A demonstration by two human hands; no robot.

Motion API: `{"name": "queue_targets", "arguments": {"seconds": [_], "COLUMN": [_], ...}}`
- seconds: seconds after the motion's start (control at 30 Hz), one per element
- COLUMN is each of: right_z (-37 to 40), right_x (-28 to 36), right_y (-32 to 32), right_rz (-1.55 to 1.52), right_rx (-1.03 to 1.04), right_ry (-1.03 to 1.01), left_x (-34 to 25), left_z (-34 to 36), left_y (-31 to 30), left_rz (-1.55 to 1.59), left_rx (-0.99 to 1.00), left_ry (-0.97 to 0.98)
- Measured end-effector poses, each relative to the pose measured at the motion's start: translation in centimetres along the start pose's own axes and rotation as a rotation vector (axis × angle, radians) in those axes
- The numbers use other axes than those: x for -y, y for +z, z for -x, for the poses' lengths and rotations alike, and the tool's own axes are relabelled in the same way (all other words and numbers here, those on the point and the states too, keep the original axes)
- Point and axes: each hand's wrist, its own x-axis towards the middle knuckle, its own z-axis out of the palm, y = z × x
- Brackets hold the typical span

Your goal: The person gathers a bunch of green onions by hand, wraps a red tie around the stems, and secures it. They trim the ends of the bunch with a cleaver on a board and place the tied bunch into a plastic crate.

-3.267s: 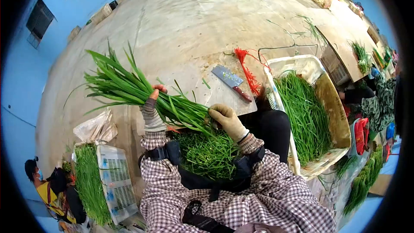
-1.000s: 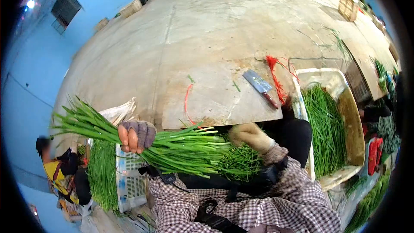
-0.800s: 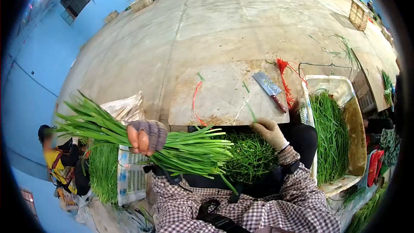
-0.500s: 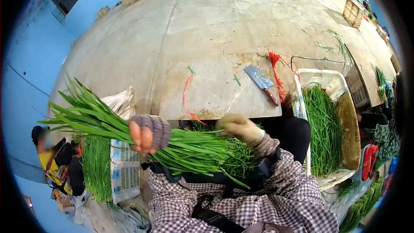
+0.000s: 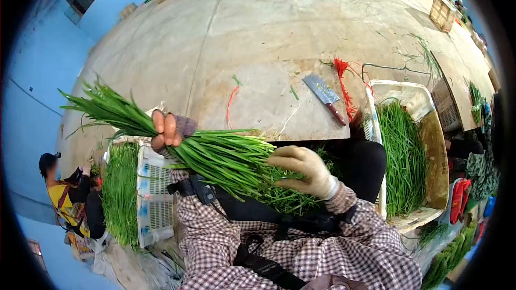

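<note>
My left hand (image 5: pixel 167 131) fingers clamp the gathered chives (image 5: pixel 215 156), right hand (image 5: pixel 303 172) fingers curl at their base, grip unclear; I judge bundling unfinished, ties (image 5: pixel 342 83) and knife (image 5: pixel 325 96) lying unused.

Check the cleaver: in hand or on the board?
On the board: cleaver lies flat; left hand grips the greens bunch, right hand touches it.

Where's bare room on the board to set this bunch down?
On the board, the patch between the red string and the cleaver is mostly bare, as is the floor beyond. Crowded: its right edge with red ties, left crate and right crate full of greens.
</note>
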Motion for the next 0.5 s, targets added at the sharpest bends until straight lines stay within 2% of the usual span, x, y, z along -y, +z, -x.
{"name": "queue_targets", "arguments": {"seconds": [0.07, 0.13, 0.2, 0.27, 0.3, 0.33, 0.4, 0.43, 0.47, 0.5], "right_z": [-1.1, -0.5, 0.5, 2.9, 4.8, 6.6, 8.8, 11.2, 11.8, 11.5], "right_x": [-0.6, -1.1, -1.0, -3.1, -3.9, -4.4, -4.7, -7.1, -6.0, -5.5], "right_y": [1.8, 3.1, 0.8, -1.9, -3.5, -4.5, -4.3, -2.7, -2.1, -1.9], "right_rz": [-0.184, -0.584, -0.972, -1.536, -1.349, -1.162, -0.583, -0.154, 0.377, 0.389], "right_rx": [0.057, -0.012, -0.353, -0.536, -0.458, -0.383, 0.042, 0.340, 0.690, 0.535], "right_ry": [-0.092, 0.198, 0.631, 0.212, 0.230, 0.244, 0.819, 0.559, 0.603, 0.637], "left_x": [1.3, 2.7, 3.3, 2.1, 1.3, 0.5, 0.4, 0.4, 0.6, 1.4], "left_z": [-0.2, -0.1, 0.2, 1.1, 1.2, 1.3, 0.7, -0.2, -1.2, -2.1], "left_y": [-0.5, -0.8, -0.5, -2.3, -2.8, -3.2, -2.8, -3.1, -3.4, -3.4], "left_rz": [0.006, 0.012, 0.033, 0.024, 0.014, -0.022, -0.051, -0.137, -0.222, -0.278], "left_rx": [0.018, 0.016, -0.067, -0.048, -0.045, -0.157, -0.448, -0.589, -0.728, -0.929], "left_ry": [-0.007, -0.091, -0.093, -0.110, -0.106, -0.105, -0.052, -0.092, -0.132, -0.102]}}
